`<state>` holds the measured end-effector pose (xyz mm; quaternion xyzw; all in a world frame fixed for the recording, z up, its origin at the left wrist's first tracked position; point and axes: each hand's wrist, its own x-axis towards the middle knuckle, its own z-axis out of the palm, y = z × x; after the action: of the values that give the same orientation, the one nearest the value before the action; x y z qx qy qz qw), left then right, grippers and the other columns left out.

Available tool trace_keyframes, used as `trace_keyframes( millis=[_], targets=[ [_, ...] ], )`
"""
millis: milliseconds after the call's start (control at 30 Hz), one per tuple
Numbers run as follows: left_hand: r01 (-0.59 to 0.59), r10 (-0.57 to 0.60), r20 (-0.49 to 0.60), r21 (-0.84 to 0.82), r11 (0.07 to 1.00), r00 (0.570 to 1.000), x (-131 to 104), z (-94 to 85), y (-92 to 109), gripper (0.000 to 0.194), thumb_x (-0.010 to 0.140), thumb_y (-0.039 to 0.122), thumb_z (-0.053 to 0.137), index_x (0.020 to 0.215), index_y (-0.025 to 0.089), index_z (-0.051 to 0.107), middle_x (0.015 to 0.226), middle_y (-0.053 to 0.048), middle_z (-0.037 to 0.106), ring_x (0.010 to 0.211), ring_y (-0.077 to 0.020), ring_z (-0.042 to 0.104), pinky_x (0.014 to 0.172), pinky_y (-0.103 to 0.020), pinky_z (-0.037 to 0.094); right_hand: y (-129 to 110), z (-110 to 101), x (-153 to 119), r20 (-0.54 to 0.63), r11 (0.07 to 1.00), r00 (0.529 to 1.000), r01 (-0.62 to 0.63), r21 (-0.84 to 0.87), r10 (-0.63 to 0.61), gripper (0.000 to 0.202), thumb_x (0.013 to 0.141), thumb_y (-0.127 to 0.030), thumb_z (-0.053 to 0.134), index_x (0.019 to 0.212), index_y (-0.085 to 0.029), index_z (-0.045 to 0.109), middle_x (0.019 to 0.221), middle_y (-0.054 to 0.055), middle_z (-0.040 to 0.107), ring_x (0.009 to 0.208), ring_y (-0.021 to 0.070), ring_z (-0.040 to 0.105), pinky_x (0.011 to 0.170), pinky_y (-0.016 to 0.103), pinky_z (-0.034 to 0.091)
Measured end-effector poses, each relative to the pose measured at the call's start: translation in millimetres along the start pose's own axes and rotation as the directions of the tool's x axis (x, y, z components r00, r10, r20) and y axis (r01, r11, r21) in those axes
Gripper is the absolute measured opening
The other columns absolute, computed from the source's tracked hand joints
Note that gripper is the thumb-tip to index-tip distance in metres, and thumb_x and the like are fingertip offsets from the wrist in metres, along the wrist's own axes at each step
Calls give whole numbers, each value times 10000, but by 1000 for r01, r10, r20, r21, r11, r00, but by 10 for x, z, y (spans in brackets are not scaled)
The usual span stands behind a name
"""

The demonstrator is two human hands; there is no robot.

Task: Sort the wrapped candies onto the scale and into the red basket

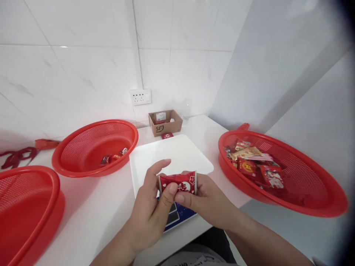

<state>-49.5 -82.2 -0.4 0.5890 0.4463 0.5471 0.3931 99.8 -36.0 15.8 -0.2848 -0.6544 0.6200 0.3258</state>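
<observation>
A small red packet point(183, 179) with white print and white hearts is held level between both of my hands. The thumb of my left hand point(151, 210) presses on its front, while the index finger stands raised. From the other side, my right hand point(206, 201) pinches the packet, its thumb on the front and its fingers hidden behind. Below my hands is a digital scale with a white platform point(166, 153) and a blue display panel point(184, 212), partly covered by them.
At right, a red plastic basket point(310, 171) holds several wrapped packets. Another red basket point(83, 147) at left contains a few small packets, and a third basket point(27, 207) is nearest me. A cardboard box point(169, 129) stands at the wall, with a red packet point(167, 136) before it.
</observation>
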Motion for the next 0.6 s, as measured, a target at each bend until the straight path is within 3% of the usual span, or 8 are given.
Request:
trace_keyframes(
  millis=[167,433,533,600],
  targets=[
    [60,-48,100,-116,992,994,14,-3,3,383,923,393,451,1292,306,398,826,5,618,764,-156,574,727,-261,464,35,12,-15,-71,999,997,42,6,-41,339,746,-471,672,661,-191,501,591,-53,427,554,100,388,499,226,313],
    [84,-56,121,-247,965,991,37,12,20,396,898,393,505,1276,292,443,892,-25,673,801,-172,620,757,-279,489,33,23,0,-45,997,998,47,60,-44,347,732,-491,692,666,-194,524,609,-50,458,561,100,415,527,232,353],
    [91,-63,130,-221,971,990,35,-10,-1,422,895,393,513,1290,307,392,889,-15,666,809,-175,616,769,-293,486,34,-27,-1,12,999,999,42,4,-42,387,736,-544,677,691,-186,539,644,-39,469,601,107,419,548,235,356],
    [88,-73,107,-148,985,992,34,-27,-16,420,888,396,524,1274,300,387,850,-5,647,777,-170,596,746,-291,479,25,-60,-10,2,991,993,119,-55,-119,433,770,-611,601,716,-184,551,657,-29,482,609,114,432,552,240,365]
  ],
)
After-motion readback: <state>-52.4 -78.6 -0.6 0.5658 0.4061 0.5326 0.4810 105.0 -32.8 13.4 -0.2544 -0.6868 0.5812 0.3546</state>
